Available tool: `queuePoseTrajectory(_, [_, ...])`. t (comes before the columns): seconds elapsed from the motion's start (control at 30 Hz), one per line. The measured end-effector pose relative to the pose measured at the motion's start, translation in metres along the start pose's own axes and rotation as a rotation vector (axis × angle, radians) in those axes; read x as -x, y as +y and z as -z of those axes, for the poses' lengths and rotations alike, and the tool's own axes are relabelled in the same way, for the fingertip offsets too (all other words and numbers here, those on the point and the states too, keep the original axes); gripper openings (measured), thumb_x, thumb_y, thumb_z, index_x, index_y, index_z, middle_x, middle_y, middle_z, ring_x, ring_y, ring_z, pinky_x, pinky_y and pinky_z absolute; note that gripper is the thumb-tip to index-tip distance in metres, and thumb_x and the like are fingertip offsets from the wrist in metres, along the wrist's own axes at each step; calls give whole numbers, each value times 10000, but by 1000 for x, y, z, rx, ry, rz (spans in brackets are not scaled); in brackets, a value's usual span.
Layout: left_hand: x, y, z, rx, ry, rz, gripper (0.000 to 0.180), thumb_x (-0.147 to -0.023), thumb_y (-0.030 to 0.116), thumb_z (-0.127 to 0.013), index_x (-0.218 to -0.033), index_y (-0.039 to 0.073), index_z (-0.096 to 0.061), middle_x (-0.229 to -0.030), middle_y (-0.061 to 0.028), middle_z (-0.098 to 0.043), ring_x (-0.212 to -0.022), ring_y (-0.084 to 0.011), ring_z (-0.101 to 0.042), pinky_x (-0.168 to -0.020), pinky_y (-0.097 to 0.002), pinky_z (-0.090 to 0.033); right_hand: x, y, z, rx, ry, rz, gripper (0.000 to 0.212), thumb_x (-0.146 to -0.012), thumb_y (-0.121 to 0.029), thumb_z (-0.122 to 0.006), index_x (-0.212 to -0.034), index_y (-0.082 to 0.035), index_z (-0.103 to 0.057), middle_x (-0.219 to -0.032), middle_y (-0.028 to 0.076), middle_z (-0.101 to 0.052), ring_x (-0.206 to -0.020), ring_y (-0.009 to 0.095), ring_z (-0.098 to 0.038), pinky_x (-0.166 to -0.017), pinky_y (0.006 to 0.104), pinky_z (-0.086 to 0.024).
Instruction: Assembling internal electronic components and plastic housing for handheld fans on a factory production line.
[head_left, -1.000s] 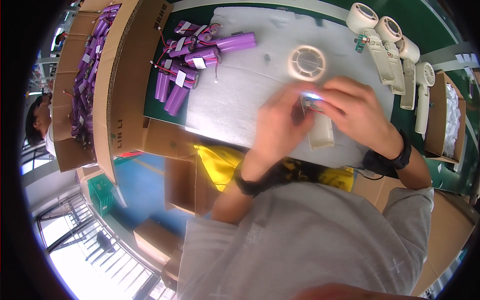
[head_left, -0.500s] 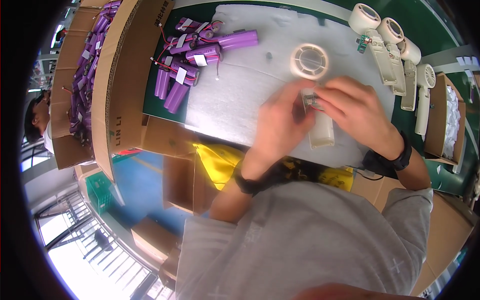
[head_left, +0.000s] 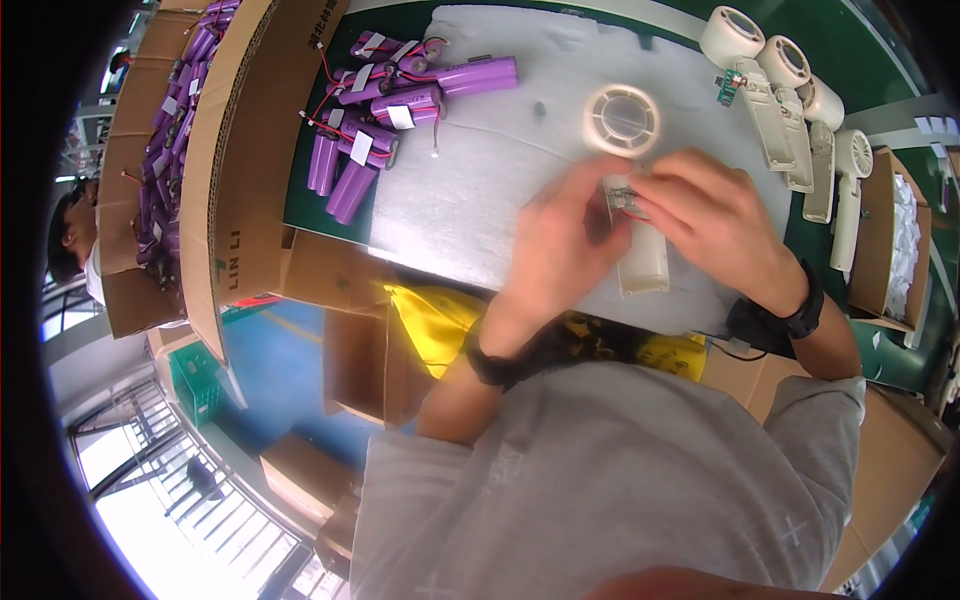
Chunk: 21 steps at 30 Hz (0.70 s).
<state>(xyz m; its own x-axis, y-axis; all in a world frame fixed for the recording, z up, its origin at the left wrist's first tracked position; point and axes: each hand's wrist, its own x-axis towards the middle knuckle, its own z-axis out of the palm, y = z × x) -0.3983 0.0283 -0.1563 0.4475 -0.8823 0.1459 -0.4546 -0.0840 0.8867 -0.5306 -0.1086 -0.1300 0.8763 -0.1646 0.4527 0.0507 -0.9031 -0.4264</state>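
The fan (head_left: 643, 265) points its handle toward the mat's (head_left: 480, 190) nearby five-o'clock edge, left hand's (head_left: 563, 238) fingers half-curled and right hand's (head_left: 708, 208) nearly closed at its neck, grip indiscernible, with open mat at nine o'clock.

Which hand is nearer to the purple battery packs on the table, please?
Left. The left hand is by the cream fan handle, right of and below the purple battery packs; the right hand is farther right, across the handle.
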Motion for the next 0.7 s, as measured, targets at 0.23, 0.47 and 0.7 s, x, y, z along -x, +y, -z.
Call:
queuePoseTrajectory(0.23, [0, 0, 0, 3, 4, -2, 489, -722, 23, -740, -1178, 110, -585, -717, -31, -580, -591, -121, -543, -573, -265, -474, -2, 1, 1, -2, -26, -2, 246, -740, -29, -752, -975, -8, -679, -892, 90, -586, -699, 256, -596, -592, 348, -497])
queuePoseTrajectory(0.47, [-2, 0, 13, 167, -135, 122, 445, -805, -14, -663, -1232, 67, -570, -825, -31, -610, -715, -97, -570, -663, -249, -482, 1, 3, 0, 26, -66, -11, 252, -753, -26, -740, -995, -7, -673, -900, 92, -582, -702, 256, -596, -596, 352, -498])
queuePoseTrajectory(0.7, [-6, -19, 9, 424, -140, 118, 380, -870, -44, -538, -1229, 67, -597, -812, -61, -640, -742, -99, -610, -693, -260, -506, -1, 4, 0, 5, -34, 7, 263, -757, -22, -737, -1013, -17, -678, -880, 84, -581, -703, 254, -596, -592, 351, -498])
